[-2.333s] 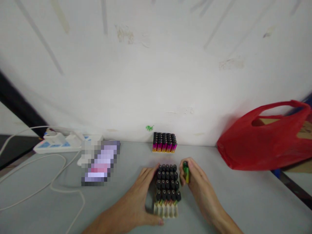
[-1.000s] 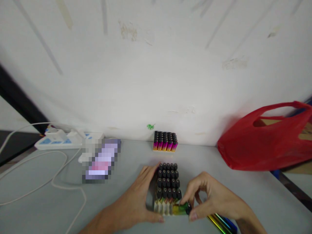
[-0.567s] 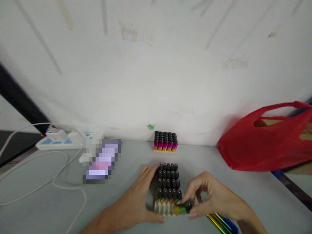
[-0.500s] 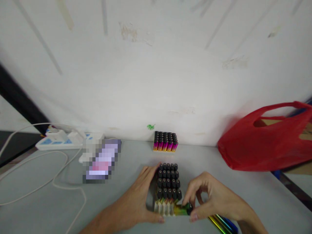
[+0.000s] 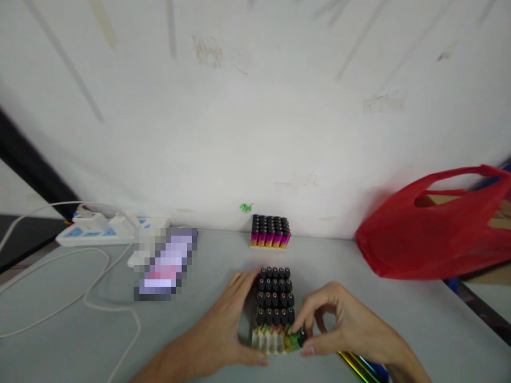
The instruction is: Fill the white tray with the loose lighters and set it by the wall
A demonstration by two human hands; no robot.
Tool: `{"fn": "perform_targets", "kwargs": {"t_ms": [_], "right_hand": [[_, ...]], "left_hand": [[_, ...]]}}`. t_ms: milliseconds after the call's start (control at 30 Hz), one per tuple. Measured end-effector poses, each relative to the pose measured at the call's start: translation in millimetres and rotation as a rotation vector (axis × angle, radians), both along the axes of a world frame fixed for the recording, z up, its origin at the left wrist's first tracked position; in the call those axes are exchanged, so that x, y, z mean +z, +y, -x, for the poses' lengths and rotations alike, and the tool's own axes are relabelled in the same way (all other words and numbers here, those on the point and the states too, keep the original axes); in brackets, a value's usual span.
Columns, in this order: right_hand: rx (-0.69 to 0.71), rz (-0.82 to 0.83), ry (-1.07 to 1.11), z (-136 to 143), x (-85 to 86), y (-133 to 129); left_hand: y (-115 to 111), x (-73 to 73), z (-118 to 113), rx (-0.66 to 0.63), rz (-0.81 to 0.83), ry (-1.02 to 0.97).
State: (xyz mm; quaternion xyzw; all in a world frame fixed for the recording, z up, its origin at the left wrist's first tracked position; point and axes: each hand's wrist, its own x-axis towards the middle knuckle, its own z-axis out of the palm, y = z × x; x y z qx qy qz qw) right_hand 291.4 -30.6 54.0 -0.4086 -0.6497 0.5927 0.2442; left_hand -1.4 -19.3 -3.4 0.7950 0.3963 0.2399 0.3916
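Note:
A white ridged tray [image 5: 268,343] lies in front of me, carrying rows of upright batteries [image 5: 275,300] with black tops and small metal tips. My left hand [image 5: 229,324] spans the tray's left side, thumb at the near corner and fingertips at the far one. Between the thumb and fingers of my right hand [image 5: 333,322] is a green-yellow battery [image 5: 295,339] with a black end. It is tilted over the right end of the near row, where the other visible slots are bare.
Another block of pink-and-yellow batteries [image 5: 270,232] stands against the wall. A red bag [image 5: 419,239] is at the right, a pixelated phone [image 5: 170,260] and a power strip [image 5: 115,229] with white cables at the left. Shiny coloured tubes or film [image 5: 359,367] lie under my right wrist.
My right hand has moved slightly left with the battery, which has gone from lying nearly flat to a more raised tilt at the tray's near right corner. My left hand stays put.

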Motion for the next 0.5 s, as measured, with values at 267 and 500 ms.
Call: {"fn": "perform_targets", "kwargs": {"t_ms": [267,500], "right_hand": [[-0.313,-0.220,0.038,-11.2,2.2,9.2],[-0.370,-0.334,-0.651,-59.2,3.5,-18.4]], "left_hand": [[-0.2,2.3,1.6,-0.008,0.008,0.031],[-1.2,1.9,1.7,0.001,0.039,0.033]]}}
